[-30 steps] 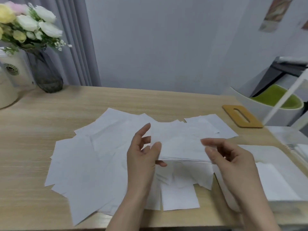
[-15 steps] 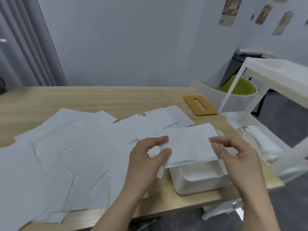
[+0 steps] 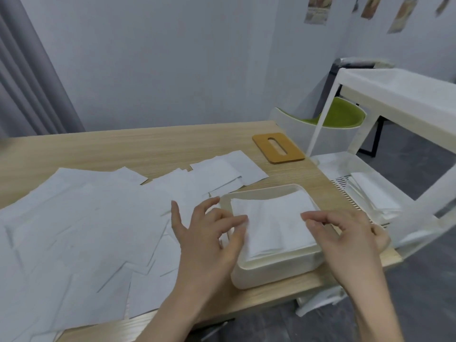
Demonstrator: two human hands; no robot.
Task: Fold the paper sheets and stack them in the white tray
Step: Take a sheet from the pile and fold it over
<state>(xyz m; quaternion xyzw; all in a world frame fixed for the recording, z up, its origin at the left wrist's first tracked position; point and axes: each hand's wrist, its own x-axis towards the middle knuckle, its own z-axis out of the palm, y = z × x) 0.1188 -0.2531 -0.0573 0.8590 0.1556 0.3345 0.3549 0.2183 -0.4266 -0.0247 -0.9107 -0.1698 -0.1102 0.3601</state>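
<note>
Sheets [image 3: 81,225] crowd the table [image 3: 148,144] beside the white tray [image 3: 276,270] — left hand [image 3: 209,233] and right hand [image 3: 345,233] spread, empty.

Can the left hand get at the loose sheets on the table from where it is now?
Probably yes. The left hand is open at the white tray edge, and the loose sheets lie spread flat right beside it with nothing standing between.

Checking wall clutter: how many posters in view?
4, all on the wall at upper right: one, one, one, one cut by the frame edge. More may lie out of frame.
</note>
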